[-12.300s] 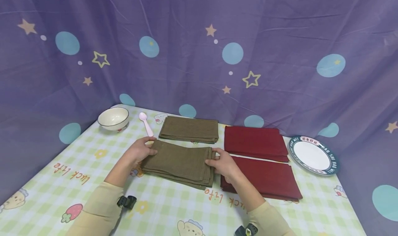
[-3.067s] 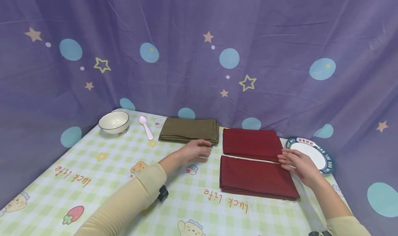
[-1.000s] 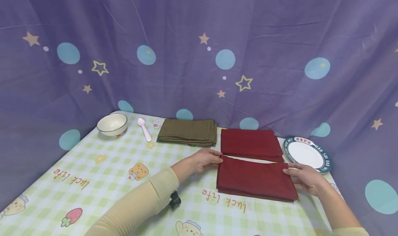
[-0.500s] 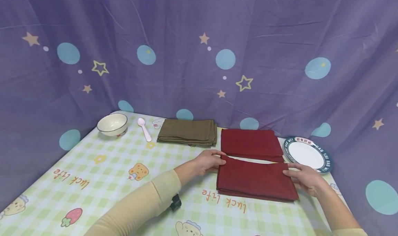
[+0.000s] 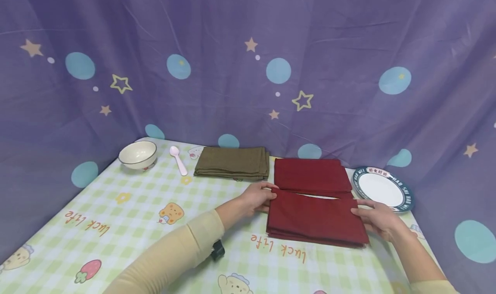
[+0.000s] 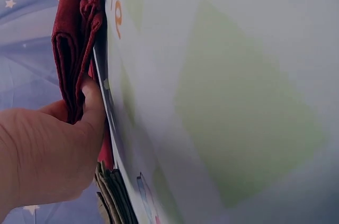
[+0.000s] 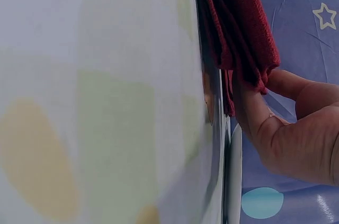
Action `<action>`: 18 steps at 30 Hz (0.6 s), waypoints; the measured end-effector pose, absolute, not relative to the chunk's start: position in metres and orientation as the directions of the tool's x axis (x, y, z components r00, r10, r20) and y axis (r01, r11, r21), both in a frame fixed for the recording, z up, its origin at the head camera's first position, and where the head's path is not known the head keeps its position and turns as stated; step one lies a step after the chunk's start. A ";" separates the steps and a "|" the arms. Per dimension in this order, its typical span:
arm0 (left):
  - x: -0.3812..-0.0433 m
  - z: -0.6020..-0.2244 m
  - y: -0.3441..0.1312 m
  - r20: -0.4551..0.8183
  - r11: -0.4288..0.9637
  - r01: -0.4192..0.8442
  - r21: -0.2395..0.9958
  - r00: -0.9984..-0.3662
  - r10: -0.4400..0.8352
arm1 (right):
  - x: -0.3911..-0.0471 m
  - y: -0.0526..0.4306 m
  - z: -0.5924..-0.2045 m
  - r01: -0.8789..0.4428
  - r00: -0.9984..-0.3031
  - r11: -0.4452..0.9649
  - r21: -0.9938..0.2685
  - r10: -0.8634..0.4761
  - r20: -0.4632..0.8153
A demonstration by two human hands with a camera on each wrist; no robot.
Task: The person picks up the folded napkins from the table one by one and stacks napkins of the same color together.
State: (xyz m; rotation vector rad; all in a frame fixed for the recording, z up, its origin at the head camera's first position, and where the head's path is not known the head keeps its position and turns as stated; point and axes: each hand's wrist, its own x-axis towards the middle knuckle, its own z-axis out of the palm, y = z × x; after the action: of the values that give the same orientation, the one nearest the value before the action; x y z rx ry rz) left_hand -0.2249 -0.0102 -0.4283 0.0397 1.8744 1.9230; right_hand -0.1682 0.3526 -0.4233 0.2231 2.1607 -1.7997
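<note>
A folded dark red cloth (image 5: pixel 315 216) is held level between both hands, its layers showing in the two wrist views. My left hand (image 5: pixel 256 198) pinches its far left corner, thumb on one face and fingers on the other. At the far right corner my right hand (image 5: pixel 379 220) grips it the same way. In both wrist views the cloth's end is raised slightly off the table. Just behind lies a second folded red cloth (image 5: pixel 311 173), flat on the table. A folded olive-brown cloth stack (image 5: pixel 232 161) rests to its left.
A white bowl (image 5: pixel 137 155) stands at the table's far left corner, with a pink spoon (image 5: pixel 179 161) beside it. At the right edge lies a plate (image 5: pixel 381 190) with a dark green rim. A purple curtain (image 5: pixel 217 87) hangs behind the checked tablecloth (image 5: pixel 135 225).
Earlier the olive cloth from the front was put on the back olive one. Both hands then moved to the front red cloth, took its corners and have now lifted it slightly.
</note>
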 end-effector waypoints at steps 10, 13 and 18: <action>-0.230 -0.421 -0.012 -0.281 0.005 -0.296 0.955 -0.900 0.332 | -0.172 0.351 -0.418 0.314 -0.939 0.204 -0.927 -0.078 -0.335; -0.232 -0.419 -0.013 -0.273 0.010 -0.285 0.958 -0.904 0.331 | -0.174 0.352 -0.417 0.316 -0.938 0.197 -0.928 -0.080 -0.336; -0.238 -0.418 -0.013 -0.276 0.019 -0.285 0.958 -0.908 0.315 | -0.180 0.354 -0.414 0.308 -0.938 0.174 -0.935 -0.106 -0.329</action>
State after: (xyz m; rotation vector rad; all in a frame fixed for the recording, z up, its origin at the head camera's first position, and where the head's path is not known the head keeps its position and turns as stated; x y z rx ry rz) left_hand -0.2375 -0.0127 -0.4175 0.0304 1.8893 1.9428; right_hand -0.1802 0.3535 -0.4140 0.1925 2.1374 -1.8237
